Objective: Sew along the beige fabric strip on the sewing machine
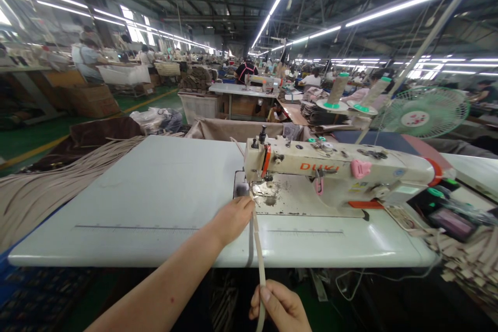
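Observation:
A narrow beige fabric strap (258,249) runs from the needle area of the sewing machine (295,166) down over the table's front edge. Close in front of the presser foot, my left hand (238,215) rests with fingers closed on the strap. Below the edge, my right hand (278,305) pinches the same strap between thumb and fingers. Behind the needle, a thin length of strap (236,146) comes out at the back of the machine. The strap's lower end passes out of view.
The white table (136,192) carries a printed ruler (136,227). Many beige straps (73,176) hang at its left; a pile of strips (472,257) lies at right. A green fan (424,111) and thread cones (337,91) stand behind. Other people work farther back.

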A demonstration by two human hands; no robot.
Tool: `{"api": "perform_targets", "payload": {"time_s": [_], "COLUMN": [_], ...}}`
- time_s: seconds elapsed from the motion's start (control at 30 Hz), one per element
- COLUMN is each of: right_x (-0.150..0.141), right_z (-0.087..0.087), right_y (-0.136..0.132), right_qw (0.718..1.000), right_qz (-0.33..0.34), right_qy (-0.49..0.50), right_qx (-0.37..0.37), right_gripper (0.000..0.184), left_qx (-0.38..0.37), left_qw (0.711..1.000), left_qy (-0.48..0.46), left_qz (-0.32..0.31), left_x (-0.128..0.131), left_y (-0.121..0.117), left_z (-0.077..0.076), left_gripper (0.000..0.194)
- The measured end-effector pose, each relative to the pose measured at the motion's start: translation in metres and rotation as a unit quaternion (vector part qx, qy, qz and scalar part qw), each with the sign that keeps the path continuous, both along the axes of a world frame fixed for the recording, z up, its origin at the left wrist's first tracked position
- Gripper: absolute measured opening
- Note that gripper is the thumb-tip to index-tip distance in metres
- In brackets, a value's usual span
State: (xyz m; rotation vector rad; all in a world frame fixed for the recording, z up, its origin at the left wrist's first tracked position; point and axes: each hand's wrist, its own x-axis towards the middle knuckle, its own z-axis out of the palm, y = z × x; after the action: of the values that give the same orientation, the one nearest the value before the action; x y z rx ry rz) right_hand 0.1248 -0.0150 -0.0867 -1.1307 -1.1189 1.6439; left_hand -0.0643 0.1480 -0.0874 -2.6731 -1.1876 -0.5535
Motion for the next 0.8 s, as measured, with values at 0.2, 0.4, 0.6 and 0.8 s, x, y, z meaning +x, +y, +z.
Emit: {"api": "perform_targets", "payload": {"time_s": [0.2,0.4,0.6,0.8], "right_x": [0.001,0.002,0.002,0.002], "right_z": [-0.004,-0.005,-0.001,-0.001], "right_y": [0.0,0.0,-0.001,0.001], "right_qw": [1.0,1.0,1.0,1.0], "right_qz": [0.002,0.002,0.002,0.002], "right_qy": [0.003,-0.005,-0.019,-0.02], "right_qx": [0.004,0.011,0.003,0.006], "right_gripper": [0.05,0.05,0.05,0.051], "left_qx": [-0.005,-0.018,-0.023,0.032], "left_qw": [1.0,1.0,1.0,0.999], "left_qy": [-0.016,-0.021,-0.004,0.031], "left_qz": [0.004,0.01,0.007,-0.011], "left_x": [0.0,0.0,-0.001,-0.002], "left_y": [-0.001,-0.001,0.002,0.002], "left_z": [0.001,0.002,-0.004,-0.007], "left_gripper": [0.014,0.015,0.016,0.013]}}
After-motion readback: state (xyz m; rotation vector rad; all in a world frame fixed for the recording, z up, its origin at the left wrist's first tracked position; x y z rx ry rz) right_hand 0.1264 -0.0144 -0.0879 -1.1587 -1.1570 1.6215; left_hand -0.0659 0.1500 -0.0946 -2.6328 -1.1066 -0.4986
